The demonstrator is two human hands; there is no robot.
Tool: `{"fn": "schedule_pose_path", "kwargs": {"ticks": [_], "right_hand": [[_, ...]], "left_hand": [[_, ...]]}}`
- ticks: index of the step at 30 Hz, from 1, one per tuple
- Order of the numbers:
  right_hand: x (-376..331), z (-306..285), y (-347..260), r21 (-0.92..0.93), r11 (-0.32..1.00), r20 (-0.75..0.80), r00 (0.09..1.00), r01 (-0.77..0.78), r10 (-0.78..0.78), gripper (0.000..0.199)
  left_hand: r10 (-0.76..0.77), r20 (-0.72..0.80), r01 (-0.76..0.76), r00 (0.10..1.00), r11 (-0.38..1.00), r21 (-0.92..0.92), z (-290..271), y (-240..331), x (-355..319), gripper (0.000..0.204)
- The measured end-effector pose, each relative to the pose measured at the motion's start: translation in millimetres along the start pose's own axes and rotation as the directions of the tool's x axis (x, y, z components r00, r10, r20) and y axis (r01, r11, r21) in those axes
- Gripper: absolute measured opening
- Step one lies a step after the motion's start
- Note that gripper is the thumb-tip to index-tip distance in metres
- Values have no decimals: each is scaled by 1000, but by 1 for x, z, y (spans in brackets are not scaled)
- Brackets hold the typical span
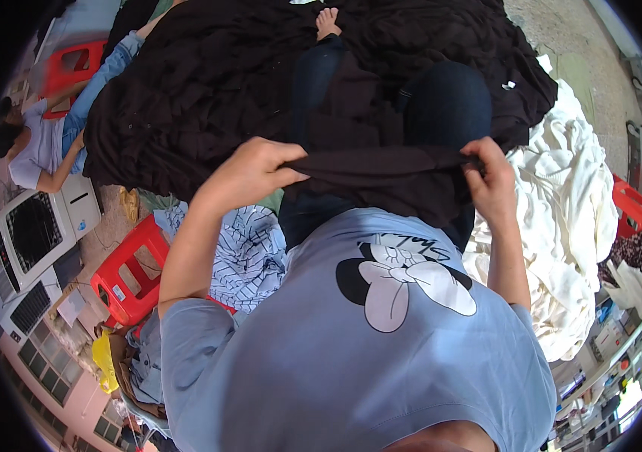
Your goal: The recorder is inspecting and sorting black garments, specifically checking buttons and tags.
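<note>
A dark brown-black piece of cloth (389, 169), probably a garment, is stretched across my lap between both hands. Its left end is pinched between the thumb and fingers of my left hand (261, 169). At the opposite end, my right hand (494, 181) is closed on the upper corner. The top edge runs nearly straight from hand to hand, while the rest hangs slack over my thighs. Just beyond my hands spreads a large heap of dark cloth (200, 90), with my legs resting on it. The exact kind of the held piece is unclear.
White knitted cloth (547, 248) lies heaped to my right. Blue patterned cloth (249, 256) and a red plastic stool (136, 271) are at my left. Another person (35, 147) sits at the far left, beside a white-cased device (31, 230). Another red stool (632, 203) stands far right.
</note>
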State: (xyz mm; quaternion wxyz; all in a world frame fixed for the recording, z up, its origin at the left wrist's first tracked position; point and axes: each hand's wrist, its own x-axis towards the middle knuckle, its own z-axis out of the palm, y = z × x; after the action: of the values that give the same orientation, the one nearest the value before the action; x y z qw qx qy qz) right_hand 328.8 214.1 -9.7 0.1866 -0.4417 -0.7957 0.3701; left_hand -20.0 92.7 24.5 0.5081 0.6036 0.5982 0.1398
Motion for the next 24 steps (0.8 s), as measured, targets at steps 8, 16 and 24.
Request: {"fn": "schedule_pose_path", "kwargs": {"ticks": [8,16,24], "right_hand": [[13,-40,6,779,618,-119,942,-107,313,9],[-5,-21,108,940,337,-169,796,-47,582,8],[-32,-54,136,968,189,-249,741,167,623,7]], "left_hand": [[473,-644,-528,601,840,125,-85,101,90,17],[561,-558,-408,611,828,385,17,63,163,47],[403,-477,-195,781,883,427,115,16,98,96]]}}
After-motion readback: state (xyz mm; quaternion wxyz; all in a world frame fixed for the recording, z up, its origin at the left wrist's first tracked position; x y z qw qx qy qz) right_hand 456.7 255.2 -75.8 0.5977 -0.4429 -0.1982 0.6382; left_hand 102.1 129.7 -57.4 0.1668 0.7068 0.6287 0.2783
